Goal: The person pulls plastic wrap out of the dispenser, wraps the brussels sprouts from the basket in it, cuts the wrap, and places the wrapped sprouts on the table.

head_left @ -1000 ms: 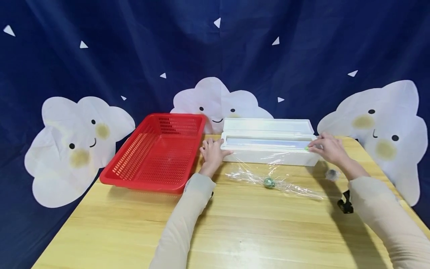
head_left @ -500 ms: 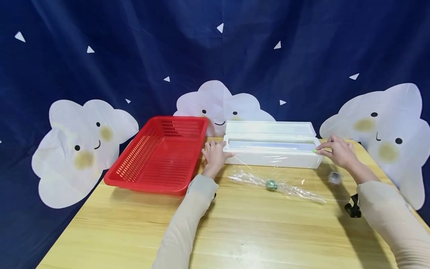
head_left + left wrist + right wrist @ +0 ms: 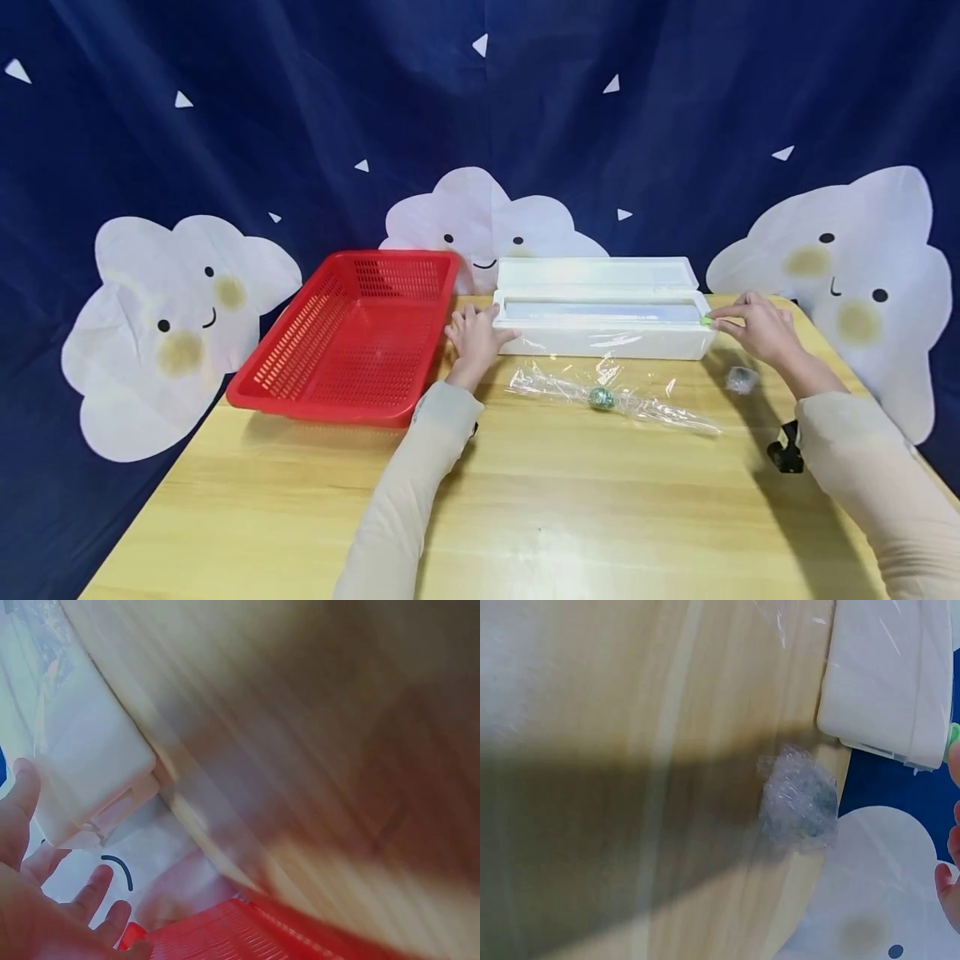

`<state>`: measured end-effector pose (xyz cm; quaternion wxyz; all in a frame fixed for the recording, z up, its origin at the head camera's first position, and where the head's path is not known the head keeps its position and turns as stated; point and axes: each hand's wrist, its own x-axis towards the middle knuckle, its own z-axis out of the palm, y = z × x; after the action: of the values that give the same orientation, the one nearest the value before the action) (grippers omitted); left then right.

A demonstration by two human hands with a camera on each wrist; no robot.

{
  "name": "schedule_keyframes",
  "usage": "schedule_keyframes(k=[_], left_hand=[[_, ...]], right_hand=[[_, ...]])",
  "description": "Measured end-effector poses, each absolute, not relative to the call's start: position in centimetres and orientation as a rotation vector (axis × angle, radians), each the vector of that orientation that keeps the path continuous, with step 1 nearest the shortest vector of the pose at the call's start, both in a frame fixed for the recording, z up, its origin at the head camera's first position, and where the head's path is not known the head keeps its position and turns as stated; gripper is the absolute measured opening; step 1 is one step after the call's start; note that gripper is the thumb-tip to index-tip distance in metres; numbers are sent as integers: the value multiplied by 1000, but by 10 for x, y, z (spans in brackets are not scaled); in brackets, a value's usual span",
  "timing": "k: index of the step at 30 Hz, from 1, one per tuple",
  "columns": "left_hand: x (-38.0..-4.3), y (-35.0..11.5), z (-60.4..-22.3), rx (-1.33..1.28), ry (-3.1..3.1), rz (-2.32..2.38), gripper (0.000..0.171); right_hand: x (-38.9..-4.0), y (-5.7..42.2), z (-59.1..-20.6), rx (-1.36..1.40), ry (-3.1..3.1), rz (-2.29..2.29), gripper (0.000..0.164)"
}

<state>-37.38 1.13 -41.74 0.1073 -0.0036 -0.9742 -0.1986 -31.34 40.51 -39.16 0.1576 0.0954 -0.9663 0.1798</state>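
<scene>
A long white cling film dispenser (image 3: 603, 340) stands on the table with its lid (image 3: 596, 273) raised. My left hand (image 3: 474, 337) rests at its left end, fingers spread and thumb against the front. At the right end, my right hand (image 3: 761, 329) pinches the green slide cutter (image 3: 706, 321) between thumb and fingertips. In front of the dispenser lies a twisted strip of clear cling film (image 3: 660, 410) with a shiny green ball (image 3: 601, 397) in its middle. In the right wrist view, a film-wrapped bundle (image 3: 801, 801) sits on the table; its contents are blurred.
A red perforated basket (image 3: 341, 408) stands left of my left hand, close to the dispenser. The wooden table (image 3: 525, 517) ends at a blue curtain (image 3: 322, 100) printed with clouds. A black wrist device (image 3: 786, 450) shows under my right sleeve.
My right hand has slid the green cutter rightward along the dispenser to its right end. The left hand stays at the left end. The head view has shifted slightly.
</scene>
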Motion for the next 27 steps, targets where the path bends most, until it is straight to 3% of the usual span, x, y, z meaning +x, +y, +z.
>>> schedule_keyframes(k=[5,11,15,22,27], left_hand=[[-379,8,-415,41,-2866,-936,65],[-388,5,-431,112,-2718,-1203,64],[-369,19,-414,51,-2617,-1201,54],[-321,60,-390,-595,-2633,-1449,32],[-304,72,-399,-1071,-2988,-931,35]], right_hand=[[-311,393,-388,273,-2730,524,36],[-294,348,-386,443,-2647,591,31],[-278,312,-395,609,-2654,598,30],[-257,272,-417,831,-2826,433,45],[-256,262,-430,828,-2798,357,49]])
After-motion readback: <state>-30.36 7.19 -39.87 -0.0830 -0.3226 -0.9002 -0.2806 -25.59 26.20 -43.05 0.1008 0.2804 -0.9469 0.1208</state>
